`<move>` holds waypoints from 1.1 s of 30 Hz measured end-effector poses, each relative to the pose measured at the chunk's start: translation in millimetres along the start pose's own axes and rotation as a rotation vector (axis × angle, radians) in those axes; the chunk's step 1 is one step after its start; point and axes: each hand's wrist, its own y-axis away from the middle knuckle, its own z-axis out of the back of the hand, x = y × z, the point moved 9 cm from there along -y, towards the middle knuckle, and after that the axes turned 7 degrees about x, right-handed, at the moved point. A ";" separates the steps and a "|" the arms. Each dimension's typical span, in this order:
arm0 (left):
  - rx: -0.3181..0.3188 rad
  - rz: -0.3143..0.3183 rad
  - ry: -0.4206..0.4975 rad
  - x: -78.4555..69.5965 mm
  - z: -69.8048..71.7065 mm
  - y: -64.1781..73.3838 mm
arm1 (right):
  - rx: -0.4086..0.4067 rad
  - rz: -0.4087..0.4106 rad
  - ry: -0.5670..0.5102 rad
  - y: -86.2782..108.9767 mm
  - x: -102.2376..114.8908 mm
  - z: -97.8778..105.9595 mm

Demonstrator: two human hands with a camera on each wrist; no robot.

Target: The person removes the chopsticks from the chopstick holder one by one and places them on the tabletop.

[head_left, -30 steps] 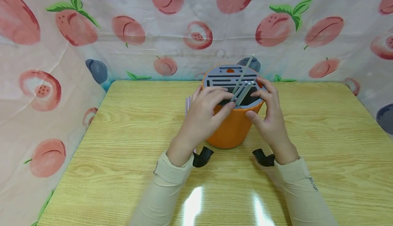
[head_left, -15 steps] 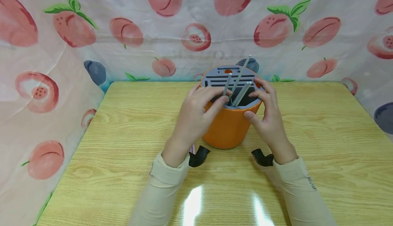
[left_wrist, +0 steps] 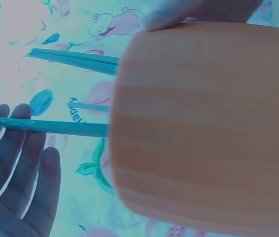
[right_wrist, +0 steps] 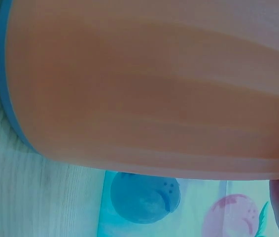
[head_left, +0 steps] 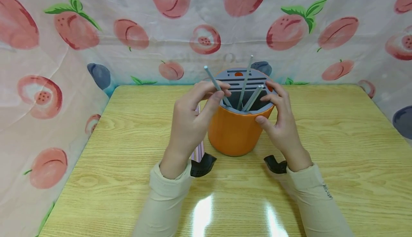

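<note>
An orange holder (head_left: 236, 133) with a grey slotted top (head_left: 222, 75) and a dark opening at its near side stands upright on the table. My left hand (head_left: 190, 122) pinches a slim grey-green stick (head_left: 210, 75) between thumb and fingers; the stick leans left, its lower end inside the opening. One thin stick (head_left: 246, 78) stands almost upright in there, and a close pair of sticks (head_left: 253, 98) leans right beside it. My right hand (head_left: 282, 122) grips the holder's right rim, thumb on the outside wall and fingers over the edge. The orange wall (right_wrist: 129, 89) fills most of the right wrist view.
Pink and purple striped sticks (head_left: 199, 152) lie left of the holder, partly hidden behind my left hand. Black wrist-camera mounts (head_left: 203, 164) show at both wrists. A fruit-print cloth (head_left: 180, 47) hangs behind the wooden table (head_left: 128, 140).
My left hand has moved left, drawing one stick away from the others and tipping its top leftward. The thin stick has swung more upright. My right hand keeps its grip on the rim.
</note>
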 end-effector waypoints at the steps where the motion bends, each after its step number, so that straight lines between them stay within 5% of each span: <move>1: -0.006 -0.009 0.011 -5.1 2.2 -0.8 | 0.000 -0.001 -0.001 -0.1 -0.1 0.0; 5: -0.043 -0.029 0.072 -21.1 11.3 -2.6 | 0.000 -0.004 -0.007 -0.3 -0.1 0.0; 13: -0.187 -0.077 0.258 -25.6 27.2 0.5 | -0.002 -0.007 -0.010 0.3 -0.1 0.3; 27: -0.407 -0.154 0.262 -27.9 59.7 12.7 | -0.005 -0.008 -0.014 1.7 -0.2 0.6; 33: -0.468 -0.135 0.281 -27.7 66.7 16.6 | -0.004 0.007 -0.010 3.0 1.6 1.2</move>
